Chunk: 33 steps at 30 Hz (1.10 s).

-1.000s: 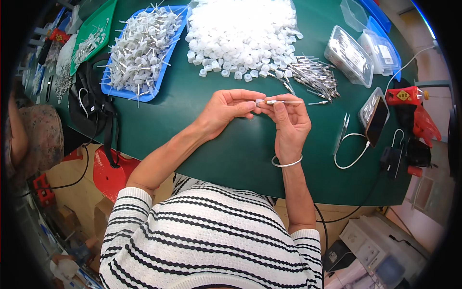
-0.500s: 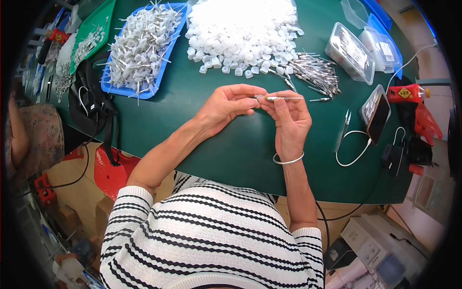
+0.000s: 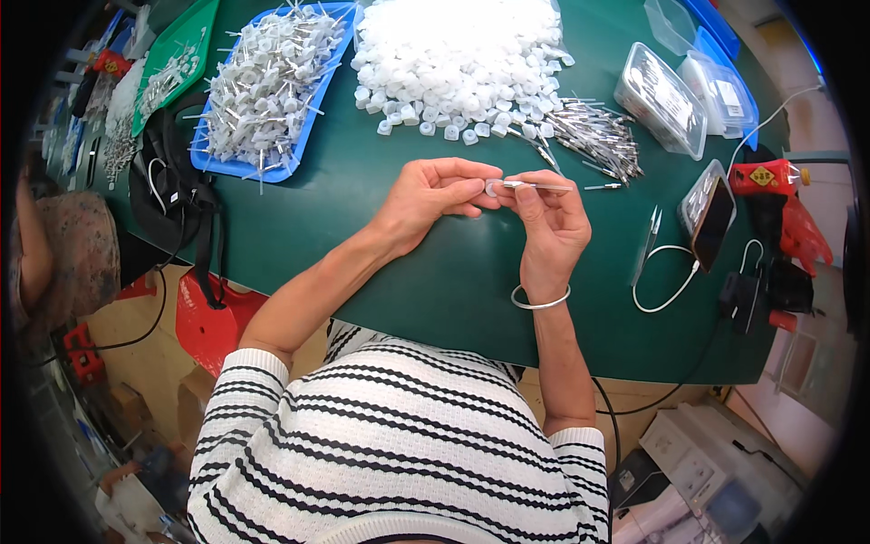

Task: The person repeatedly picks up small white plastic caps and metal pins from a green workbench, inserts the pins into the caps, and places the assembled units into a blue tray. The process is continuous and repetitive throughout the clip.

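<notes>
Over the near-middle of the green table, my two hands meet fingertip to fingertip. My left hand is closed in a pinch on a small translucent white plastic cap, whose round face shows at the fingertips. Between thumb and fingers, my right hand grips a thin metal pin lying nearly level, its left end at the cap. Whether the pin sits inside the cap or only touches it, I cannot tell. Beyond my hands lie a large heap of similar white caps and a pile of metal pins.
A blue tray at left holds many caps with pins in them; a green tray stands farther left. On the right are clear plastic boxes, a phone with a white cable, and tweezers. Another person sits at far left.
The cap's round face now shows between my fingertips, where it was mostly hidden before. My right hand has shifted slightly right and down; my left hand has barely moved.
</notes>
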### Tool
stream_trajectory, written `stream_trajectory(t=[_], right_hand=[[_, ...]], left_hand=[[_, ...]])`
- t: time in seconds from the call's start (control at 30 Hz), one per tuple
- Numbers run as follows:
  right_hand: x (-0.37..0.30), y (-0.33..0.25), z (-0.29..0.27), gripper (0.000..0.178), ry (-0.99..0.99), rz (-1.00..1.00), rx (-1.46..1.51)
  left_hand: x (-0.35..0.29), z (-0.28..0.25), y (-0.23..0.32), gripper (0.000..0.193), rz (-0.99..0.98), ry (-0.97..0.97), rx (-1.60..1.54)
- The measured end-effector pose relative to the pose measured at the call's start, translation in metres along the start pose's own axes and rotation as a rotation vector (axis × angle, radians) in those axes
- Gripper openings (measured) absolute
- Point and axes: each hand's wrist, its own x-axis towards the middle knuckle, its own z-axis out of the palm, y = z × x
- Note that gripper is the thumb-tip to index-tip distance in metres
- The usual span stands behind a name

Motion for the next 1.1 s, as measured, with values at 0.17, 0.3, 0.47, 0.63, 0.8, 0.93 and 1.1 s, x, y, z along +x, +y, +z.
stream_trajectory(t=[0.17,0.3,0.47,0.63,0.8,0.93,1.1], right_hand=[[0.000,-0.003,0.002,0.012,0.025,0.029,0.016],[0.001,-0.006,0.000,0.012,0.026,-0.075,-0.126],[-0.001,-0.003,-0.001,0.011,0.000,-0.157,-0.256],[-0.001,0.000,-0.002,0.011,0.002,-0.180,-0.279],[-0.003,-0.002,-0.001,0.011,0.006,-0.158,-0.260],[-0.003,0.000,-0.001,0.012,0.000,-0.165,-0.292],[-0.003,-0.001,-0.001,0.012,0.003,-0.169,-0.301]], left_hand=[[0.002,-0.004,-0.002,0.026,-0.047,-0.006,-0.038],[0.006,-0.011,-0.003,0.026,-0.088,-0.024,-0.150],[0.004,-0.010,0.000,0.028,-0.105,-0.030,-0.190],[0.003,-0.008,0.002,0.027,-0.107,-0.038,-0.204],[0.004,-0.008,0.001,0.027,-0.110,-0.033,-0.197],[0.003,-0.008,0.002,0.027,-0.118,-0.027,-0.198],[0.003,-0.009,0.001,0.026,-0.114,-0.040,-0.205]])
